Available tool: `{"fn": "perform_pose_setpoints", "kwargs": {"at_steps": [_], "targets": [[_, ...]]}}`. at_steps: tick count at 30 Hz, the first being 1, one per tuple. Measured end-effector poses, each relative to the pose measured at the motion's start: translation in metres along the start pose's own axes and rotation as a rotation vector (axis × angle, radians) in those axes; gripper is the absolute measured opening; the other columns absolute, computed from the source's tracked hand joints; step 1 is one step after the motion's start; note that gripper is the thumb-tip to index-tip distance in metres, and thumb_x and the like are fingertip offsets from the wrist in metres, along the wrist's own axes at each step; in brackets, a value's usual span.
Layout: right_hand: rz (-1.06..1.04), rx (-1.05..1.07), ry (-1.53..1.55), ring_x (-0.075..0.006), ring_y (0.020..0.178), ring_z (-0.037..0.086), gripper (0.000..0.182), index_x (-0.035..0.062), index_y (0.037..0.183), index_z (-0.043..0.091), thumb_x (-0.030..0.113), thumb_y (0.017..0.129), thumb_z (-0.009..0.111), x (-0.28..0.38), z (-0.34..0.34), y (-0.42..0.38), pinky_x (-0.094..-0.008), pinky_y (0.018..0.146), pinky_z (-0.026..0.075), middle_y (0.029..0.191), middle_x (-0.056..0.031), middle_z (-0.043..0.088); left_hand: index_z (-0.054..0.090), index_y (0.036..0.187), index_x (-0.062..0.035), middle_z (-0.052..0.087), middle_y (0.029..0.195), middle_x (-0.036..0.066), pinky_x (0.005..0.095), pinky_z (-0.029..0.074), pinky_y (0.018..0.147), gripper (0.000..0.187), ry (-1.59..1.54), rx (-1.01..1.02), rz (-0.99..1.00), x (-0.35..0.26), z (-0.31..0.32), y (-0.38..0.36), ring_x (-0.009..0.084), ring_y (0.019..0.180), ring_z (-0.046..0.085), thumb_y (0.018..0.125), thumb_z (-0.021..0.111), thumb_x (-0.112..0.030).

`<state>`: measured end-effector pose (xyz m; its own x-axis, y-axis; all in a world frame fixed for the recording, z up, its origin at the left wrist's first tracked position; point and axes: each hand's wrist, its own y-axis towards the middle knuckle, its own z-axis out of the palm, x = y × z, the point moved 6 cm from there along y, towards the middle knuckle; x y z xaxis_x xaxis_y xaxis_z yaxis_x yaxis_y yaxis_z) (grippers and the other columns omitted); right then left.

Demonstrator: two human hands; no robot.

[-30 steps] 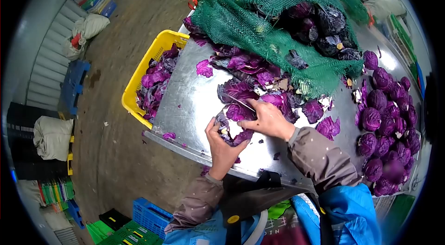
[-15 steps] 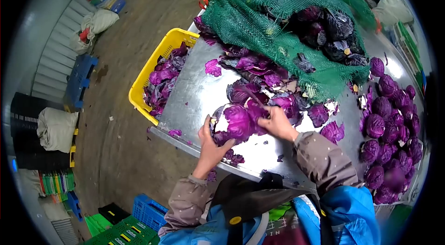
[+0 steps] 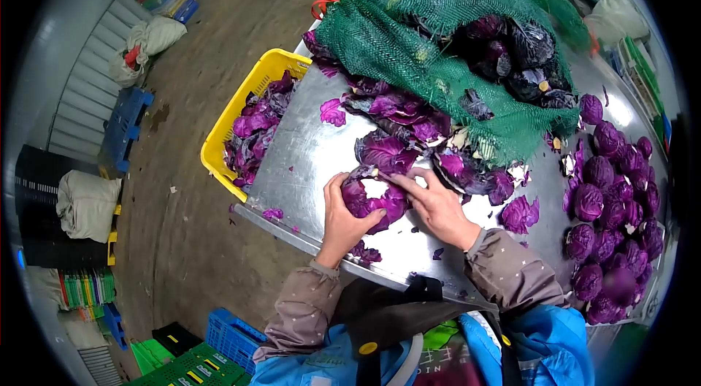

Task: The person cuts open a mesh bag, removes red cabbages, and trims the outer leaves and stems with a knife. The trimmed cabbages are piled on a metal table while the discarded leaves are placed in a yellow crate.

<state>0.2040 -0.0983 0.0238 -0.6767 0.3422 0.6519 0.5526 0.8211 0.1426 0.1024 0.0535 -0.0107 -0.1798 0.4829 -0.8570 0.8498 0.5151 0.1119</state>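
Note:
A red cabbage (image 3: 363,203) with a pale patch on its upper side is held just above the metal table. My left hand (image 3: 342,216) wraps round its left side, fingers behind and thumb in front. My right hand (image 3: 440,212) is at its upper right, index finger stretched along the top edge and the other fingers curled. Whether a thin tool lies in those curled fingers I cannot make out. Just beyond the cabbage lie loose purple leaves (image 3: 387,152). A torn leaf (image 3: 520,214) rests to the right of my right hand.
A green mesh sack (image 3: 431,43) with dark cabbages (image 3: 533,43) lies across the metal table (image 3: 292,159). At the right, several cabbages (image 3: 599,170) are piled. A yellow crate (image 3: 212,148) of leaves stands off the left edge. Green crates (image 3: 193,368) sit at lower left.
The cabbage has turned, bringing its pale patch to the top. The leaf under my right hand has left its fingers, and that hand has moved onto the cabbage's upper edge.

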Motion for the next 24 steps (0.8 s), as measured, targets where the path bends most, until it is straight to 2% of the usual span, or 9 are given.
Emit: {"fn": "perform_pose_setpoints", "kwargs": {"at_steps": [6, 9, 12, 16, 19, 21, 22, 23, 24], "targets": [[-0.026, 0.020, -0.105, -0.0316, 0.069, 0.063, 0.047, 0.0286, 0.130, 0.048, 0.013, 0.086, 0.055, 0.002, 0.017, 0.012, -0.0397, 0.059, 0.053, 0.119, -0.0187, 0.047, 0.033, 0.124, 0.0037, 0.038, 0.117, 0.020, 0.0418, 0.037, 0.096, 0.083, -0.012, -0.052, -0.009, 0.003, 0.005, 0.000, 0.0338, 0.112, 0.041, 0.060, 0.081, -0.021], [0.056, 0.041, -0.203, -0.0330, 0.065, 0.062, 0.044, 0.0280, 0.129, 0.048, 0.016, 0.087, 0.054, -0.002, 0.016, 0.029, -0.0421, 0.055, 0.052, 0.108, -0.0193, 0.051, 0.035, 0.124, 0.0048, 0.040, 0.115, 0.018, 0.0395, 0.035, 0.097, 0.085, 0.001, -0.077, 0.014, 0.003, 0.010, 0.002, 0.0310, 0.111, 0.041, 0.060, 0.082, -0.025], [-0.004, -0.022, -0.171, -0.0357, 0.062, 0.061, 0.039, 0.0264, 0.127, 0.050, 0.020, 0.089, 0.051, -0.014, 0.012, 0.056, -0.0449, 0.053, 0.051, 0.086, -0.0174, 0.051, 0.035, 0.124, 0.0051, 0.039, 0.116, 0.018, 0.0394, 0.035, 0.097, 0.084, 0.007, -0.075, 0.035, 0.006, 0.010, 0.003, 0.0311, 0.111, 0.041, 0.061, 0.081, -0.026], [0.098, 0.055, -0.358, -0.0368, 0.070, 0.063, 0.034, 0.0219, 0.121, 0.054, 0.020, 0.088, 0.049, -0.050, 0.038, 0.066, -0.0457, 0.059, 0.051, 0.091, -0.0158, 0.058, 0.033, 0.129, 0.0030, 0.039, 0.122, 0.017, 0.0407, 0.033, 0.101, 0.087, -0.057, 0.113, 0.084, 0.015, 0.003, 0.001, 0.0308, 0.116, 0.040, 0.063, 0.080, -0.028], [0.175, 0.058, -0.174, -0.0372, 0.076, 0.062, 0.036, 0.0204, 0.124, 0.052, 0.022, 0.089, 0.049, -0.054, 0.041, 0.054, -0.0464, 0.066, 0.051, 0.098, -0.0175, 0.057, 0.032, 0.135, -0.0026, 0.034, 0.129, 0.017, 0.0408, 0.032, 0.103, 0.090, -0.062, 0.209, 0.146, 0.015, 0.000, -0.011, 0.0309, 0.121, 0.037, 0.064, 0.080, -0.030], [0.122, -0.038, -0.038, -0.0375, 0.083, 0.061, 0.038, 0.0173, 0.125, 0.050, 0.028, 0.088, 0.054, -0.035, 0.017, 0.044, -0.0456, 0.070, 0.050, 0.104, -0.0197, 0.054, 0.033, 0.137, -0.0069, 0.031, 0.130, 0.015, 0.0410, 0.032, 0.103, 0.088, -0.036, 0.118, 0.012, 0.021, -0.007, -0.012, 0.0303, 0.121, 0.036, 0.066, 0.079, -0.031], [0.149, -0.038, 0.029, -0.0378, 0.088, 0.059, 0.051, 0.0111, 0.125, 0.048, 0.038, 0.084, 0.060, -0.029, 0.008, 0.038, -0.0448, 0.074, 0.049, 0.110, -0.0218, 0.050, 0.034, 0.138, -0.0095, 0.031, 0.128, 0.014, 0.0400, 0.032, 0.103, 0.086, -0.049, 0.077, -0.033, 0.027, -0.008, -0.011, 0.0293, 0.120, 0.036, 0.068, 0.078, -0.032], [0.113, -0.136, -0.018, -0.0380, 0.080, 0.061, 0.058, 0.0034, 0.121, 0.050, 0.041, 0.080, 0.064, -0.016, -0.004, 0.032, -0.0448, 0.070, 0.049, 0.096, -0.0206, 0.057, 0.034, 0.138, -0.0072, 0.031, 0.124, 0.016, 0.0385, 0.036, 0.100, 0.088, -0.048, 0.045, -0.055, 0.030, -0.009, -0.008, 0.0300, 0.117, 0.039, 0.066, 0.080, -0.029], [0.227, 0.060, -0.034, -0.0372, 0.073, 0.062, 0.054, 0.0006, 0.116, 0.053, 0.039, 0.079, 0.065, -0.021, 0.004, 0.028, -0.0444, 0.067, 0.050, 0.085, -0.0193, 0.059, 0.034, 0.138, -0.0071, 0.031, 0.123, 0.016, 0.0384, 0.037, 0.099, 0.087, -0.069, 0.058, -0.069, 0.031, -0.009, -0.007, 0.0297, 0.116, 0.039, 0.067, 0.080, -0.030]]}}
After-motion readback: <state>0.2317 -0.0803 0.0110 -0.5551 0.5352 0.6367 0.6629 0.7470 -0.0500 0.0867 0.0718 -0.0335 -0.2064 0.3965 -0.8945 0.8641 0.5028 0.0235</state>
